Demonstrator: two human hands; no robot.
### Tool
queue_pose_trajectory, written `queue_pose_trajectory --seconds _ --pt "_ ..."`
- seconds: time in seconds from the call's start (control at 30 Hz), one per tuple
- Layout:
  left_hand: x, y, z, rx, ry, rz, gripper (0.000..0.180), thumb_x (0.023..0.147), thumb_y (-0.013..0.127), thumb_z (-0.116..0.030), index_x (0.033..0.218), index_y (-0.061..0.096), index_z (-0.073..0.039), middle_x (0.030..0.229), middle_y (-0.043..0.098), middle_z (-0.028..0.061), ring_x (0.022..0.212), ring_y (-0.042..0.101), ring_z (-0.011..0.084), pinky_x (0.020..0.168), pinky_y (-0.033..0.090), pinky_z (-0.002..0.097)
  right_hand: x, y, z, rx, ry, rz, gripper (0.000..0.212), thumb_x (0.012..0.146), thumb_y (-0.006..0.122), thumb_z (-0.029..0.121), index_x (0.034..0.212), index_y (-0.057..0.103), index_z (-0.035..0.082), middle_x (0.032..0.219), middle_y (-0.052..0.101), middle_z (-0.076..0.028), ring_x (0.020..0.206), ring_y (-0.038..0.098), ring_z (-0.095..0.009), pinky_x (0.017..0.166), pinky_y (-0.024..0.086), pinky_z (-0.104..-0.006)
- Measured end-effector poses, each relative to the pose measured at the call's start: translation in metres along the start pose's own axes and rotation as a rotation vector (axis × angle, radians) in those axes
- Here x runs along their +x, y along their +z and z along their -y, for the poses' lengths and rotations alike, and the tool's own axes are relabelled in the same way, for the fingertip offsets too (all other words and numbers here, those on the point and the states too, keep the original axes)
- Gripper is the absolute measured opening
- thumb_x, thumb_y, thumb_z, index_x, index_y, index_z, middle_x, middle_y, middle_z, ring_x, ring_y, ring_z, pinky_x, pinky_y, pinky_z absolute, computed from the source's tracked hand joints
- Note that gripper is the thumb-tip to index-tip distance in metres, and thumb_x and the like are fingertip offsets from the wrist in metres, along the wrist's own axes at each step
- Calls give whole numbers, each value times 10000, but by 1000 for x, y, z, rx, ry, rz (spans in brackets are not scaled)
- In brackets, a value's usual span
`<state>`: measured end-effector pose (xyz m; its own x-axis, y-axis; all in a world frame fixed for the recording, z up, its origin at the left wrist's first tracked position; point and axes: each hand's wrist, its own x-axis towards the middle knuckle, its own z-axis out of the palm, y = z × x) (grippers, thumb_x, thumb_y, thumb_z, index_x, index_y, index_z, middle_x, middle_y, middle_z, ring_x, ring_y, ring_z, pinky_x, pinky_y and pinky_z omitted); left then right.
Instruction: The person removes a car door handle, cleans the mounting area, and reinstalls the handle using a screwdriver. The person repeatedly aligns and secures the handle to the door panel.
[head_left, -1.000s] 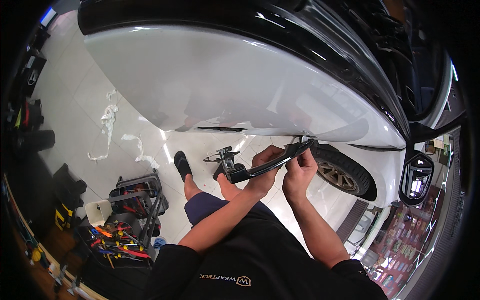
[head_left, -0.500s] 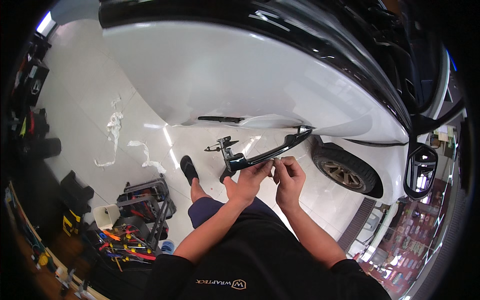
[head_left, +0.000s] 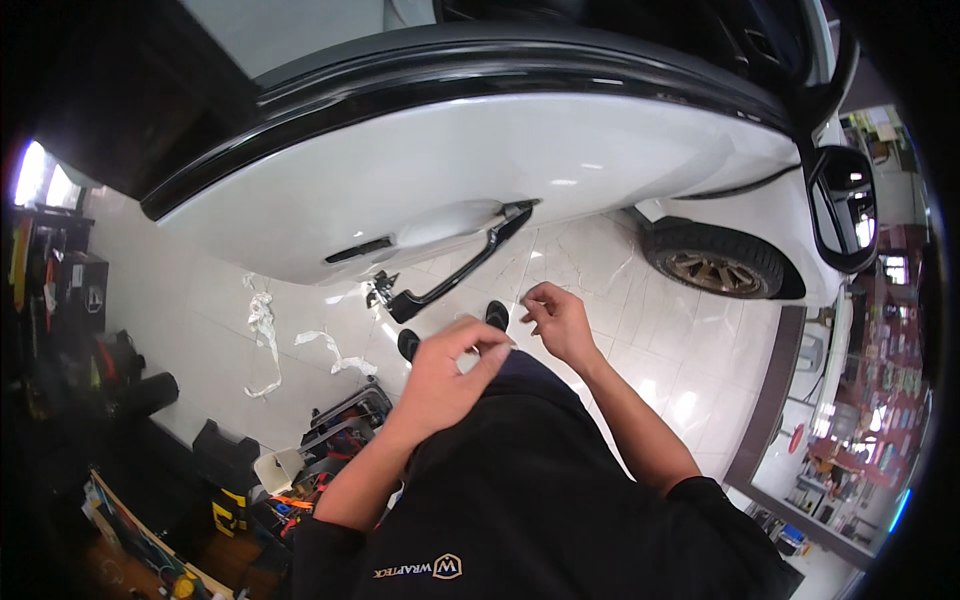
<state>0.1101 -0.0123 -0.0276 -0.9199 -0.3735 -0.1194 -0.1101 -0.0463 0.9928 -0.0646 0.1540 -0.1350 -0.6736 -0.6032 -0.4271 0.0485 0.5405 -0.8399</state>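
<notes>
A glossy black door handle (head_left: 462, 277) stands out from the white car door (head_left: 420, 150). Its front end is attached to the door, while its rear end hangs free with a metal bracket (head_left: 381, 290) beside it. Nearer to me than the handle, my left hand (head_left: 450, 378) is closed, thumb and fingertips pinched together. Something tiny may be at its tips, too small to name. To its right my right hand (head_left: 560, 325) is also closed, with curled fingers and the thumb against them; whatever is between them cannot be made out. Neither hand touches the handle.
A dark slot (head_left: 358, 250) shows in the door behind the handle. Strips of crumpled white film (head_left: 262, 320) lie on the tiled floor. A tool cart (head_left: 345, 420) with loose tools stands at lower left. The front wheel (head_left: 715, 262) and side mirror (head_left: 843, 210) are at right.
Both hands have come off the handle, drawn back toward me and moved apart. The handle stays hanging out from the door. My view has shifted, and both feet now show.
</notes>
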Motion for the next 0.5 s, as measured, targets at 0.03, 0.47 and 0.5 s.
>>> queue_pose_trajectory --seconds 0.03,0.47,0.5 --pt "3 -2 -7 10 20 -28 112 961 698 -74 1027 724 12 962 703 84 845 637 144 741 497 298 -2 -1 -3 -100 -104 -41 140 1019 603 46 1101 701 -11 917 733 -131 697 714 -182 611 567 -312" --pt "64 22 -39 864 333 -367 273 881 747 -53 1153 728 -65 1059 649 131 959 642 328 849 508 404 18 12 77 907 -231 -234 272 1024 674 144 1236 694 -25 972 642 -72 667 592 -96 552 457 -248" --pt "66 24 -38 882 314 -351 288 883 744 -54 1170 727 -69 1054 648 133 960 640 332 858 506 407 19 16 79 874 -266 -263 272 1025 669 136 1245 690 -23 975 641 -72 666 592 -95 553 457 -247"
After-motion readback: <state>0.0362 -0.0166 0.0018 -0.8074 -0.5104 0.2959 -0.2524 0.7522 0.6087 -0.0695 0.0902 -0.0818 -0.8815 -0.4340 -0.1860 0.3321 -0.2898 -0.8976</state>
